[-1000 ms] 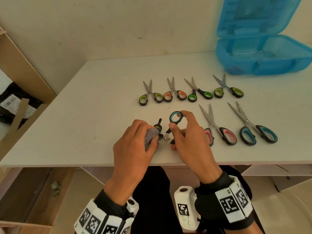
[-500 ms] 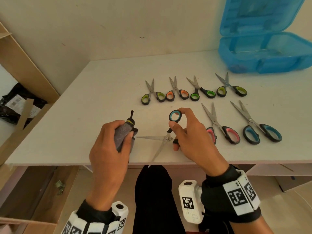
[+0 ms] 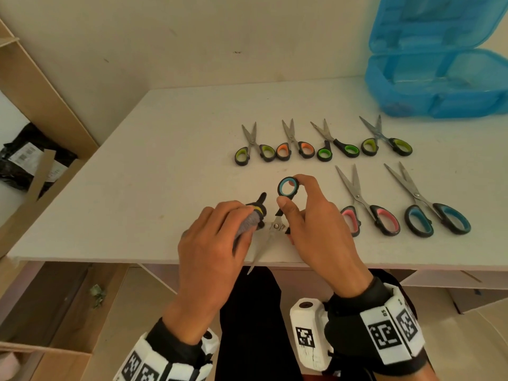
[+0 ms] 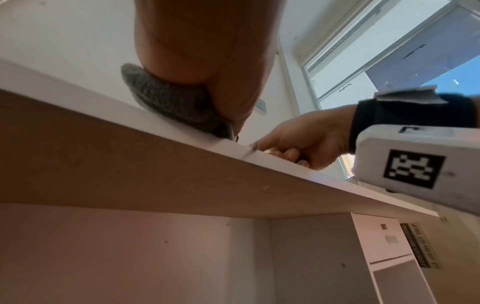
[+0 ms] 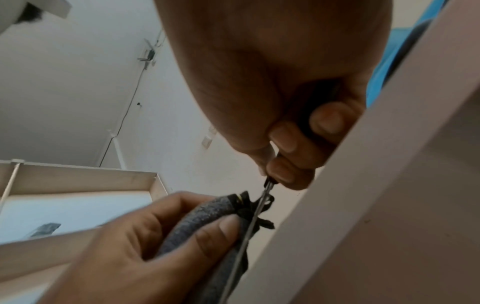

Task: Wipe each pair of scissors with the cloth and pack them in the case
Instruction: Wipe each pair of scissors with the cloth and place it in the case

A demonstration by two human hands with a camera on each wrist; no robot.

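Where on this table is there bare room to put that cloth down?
The table's left half is bare, from the wall to the front edge, left of the left hand. Another bare strip runs between the blue case and the small scissors. The right front, around the large scissors, is crowded.

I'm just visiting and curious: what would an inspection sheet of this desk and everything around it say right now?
Surface: white table, its front edge at the person's lap.
Job's things: six scissors lie in two rows, four small behind, two large in front; a seventh pair of scissors is held, blades apart; grey cloth against one blade; blue case open at the far right.
Clutter: nothing seen on the table.
Hands: left hand grips the cloth; right hand holds the scissors by the handles.
Cables: a thin wire runs down the wall.
Surroundings: wooden shelving, black bag, window.
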